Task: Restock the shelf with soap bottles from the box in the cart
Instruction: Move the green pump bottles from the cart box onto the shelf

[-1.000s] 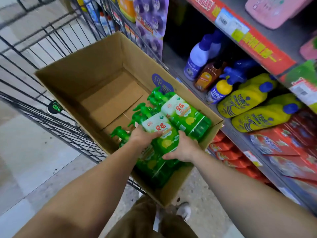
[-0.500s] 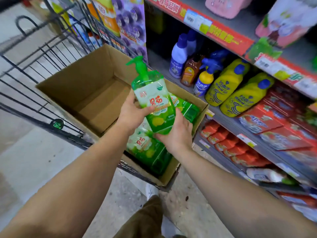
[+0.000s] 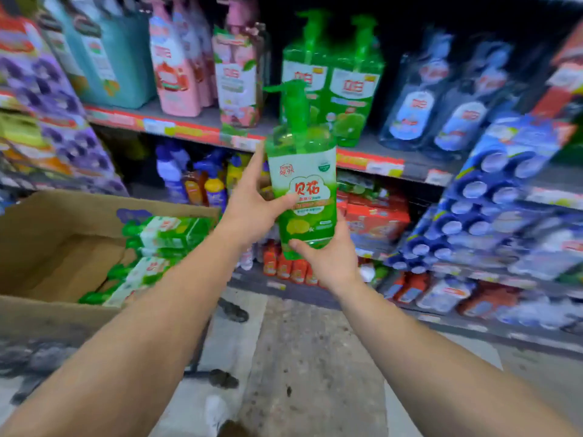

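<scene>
Between left hand [image 3: 249, 209] and right hand [image 3: 328, 257], soap bottle [image 3: 303, 190] held upright.

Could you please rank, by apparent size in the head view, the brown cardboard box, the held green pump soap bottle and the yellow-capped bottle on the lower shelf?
1. Brown cardboard box, partly cut off.
2. Held green pump soap bottle, though nearness enlarges it.
3. Yellow-capped bottle, farther back and blurred.

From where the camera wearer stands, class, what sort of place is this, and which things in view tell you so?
Most likely a supermarket aisle for cleaning and toiletry goods. Shelves with red price strips hold rows of matching bottles, and a cardboard box of green soap stands beside them while both hands lift one soap bottle towards the shelf.
</scene>
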The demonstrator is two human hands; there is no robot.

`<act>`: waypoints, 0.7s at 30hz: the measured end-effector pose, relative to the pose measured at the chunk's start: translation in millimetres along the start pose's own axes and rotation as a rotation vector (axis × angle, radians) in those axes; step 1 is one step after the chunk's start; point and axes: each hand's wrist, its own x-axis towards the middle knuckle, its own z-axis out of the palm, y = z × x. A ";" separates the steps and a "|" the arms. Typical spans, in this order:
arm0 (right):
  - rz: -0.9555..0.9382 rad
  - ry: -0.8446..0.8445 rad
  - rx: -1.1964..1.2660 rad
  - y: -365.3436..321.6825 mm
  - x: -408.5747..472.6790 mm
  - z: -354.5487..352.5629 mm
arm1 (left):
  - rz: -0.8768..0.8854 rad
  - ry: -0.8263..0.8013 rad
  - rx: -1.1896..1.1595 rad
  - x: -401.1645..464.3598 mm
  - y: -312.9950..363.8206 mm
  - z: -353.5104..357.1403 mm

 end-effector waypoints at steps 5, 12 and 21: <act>0.098 0.265 -0.020 22.9 -48.4 -162.7 | 0.065 -0.330 -0.035 -24.8 43.1 168.0; 0.168 0.566 -0.035 56.6 -84.6 -313.6 | 0.123 -0.651 -0.070 -47.0 78.6 340.9; 0.349 0.672 -0.181 132.6 -25.1 -440.4 | 0.148 -0.757 -0.132 3.4 41.1 512.8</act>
